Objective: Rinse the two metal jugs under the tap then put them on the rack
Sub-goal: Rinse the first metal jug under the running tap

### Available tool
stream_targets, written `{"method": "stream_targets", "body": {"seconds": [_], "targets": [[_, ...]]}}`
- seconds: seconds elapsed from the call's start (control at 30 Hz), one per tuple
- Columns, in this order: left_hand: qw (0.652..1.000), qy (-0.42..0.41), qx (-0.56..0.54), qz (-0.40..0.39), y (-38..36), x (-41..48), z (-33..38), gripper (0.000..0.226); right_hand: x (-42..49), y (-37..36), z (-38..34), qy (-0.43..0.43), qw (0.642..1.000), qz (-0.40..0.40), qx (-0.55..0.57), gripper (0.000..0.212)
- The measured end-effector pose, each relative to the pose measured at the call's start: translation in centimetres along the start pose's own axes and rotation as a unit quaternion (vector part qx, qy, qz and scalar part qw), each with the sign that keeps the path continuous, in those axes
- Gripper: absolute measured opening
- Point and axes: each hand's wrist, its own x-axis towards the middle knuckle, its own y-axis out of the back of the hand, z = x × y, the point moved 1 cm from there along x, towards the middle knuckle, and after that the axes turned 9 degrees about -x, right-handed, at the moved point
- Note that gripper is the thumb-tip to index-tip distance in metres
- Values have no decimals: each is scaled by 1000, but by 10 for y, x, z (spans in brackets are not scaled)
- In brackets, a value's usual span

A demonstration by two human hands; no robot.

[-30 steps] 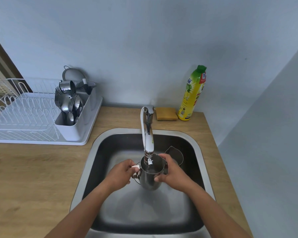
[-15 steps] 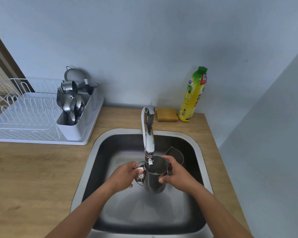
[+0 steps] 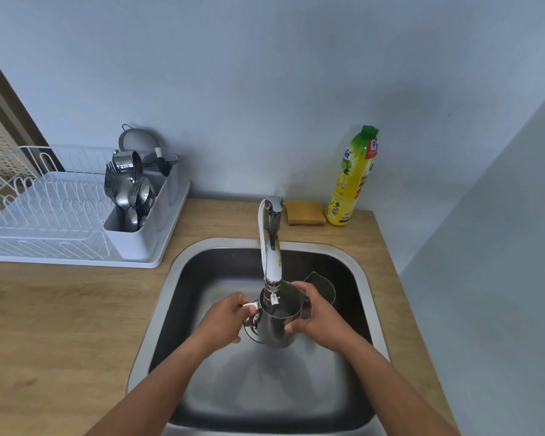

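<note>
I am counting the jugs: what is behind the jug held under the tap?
Behind it, to the right, a second metal jug sits in the sink; only its open top and spout show. The right hand and the held jug cover its lower body.

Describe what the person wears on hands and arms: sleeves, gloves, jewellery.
The left hand and right hand are bare: no gloves, rings, watch or bracelets visible. The left forearm and right forearm are uncovered to the frame's edge; no sleeve shows.
</note>
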Motion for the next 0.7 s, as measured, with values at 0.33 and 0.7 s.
{"method": "stream_targets", "body": {"seconds": [0.33,0.7], "targets": [[1000,1,5,-9,0,-1,1,16,3,0,7,1,1000,5,13,78],[1000,7,-6,-6,6,-7,-11,13,5,-6,8,10,999,-30,-5,75]]}}
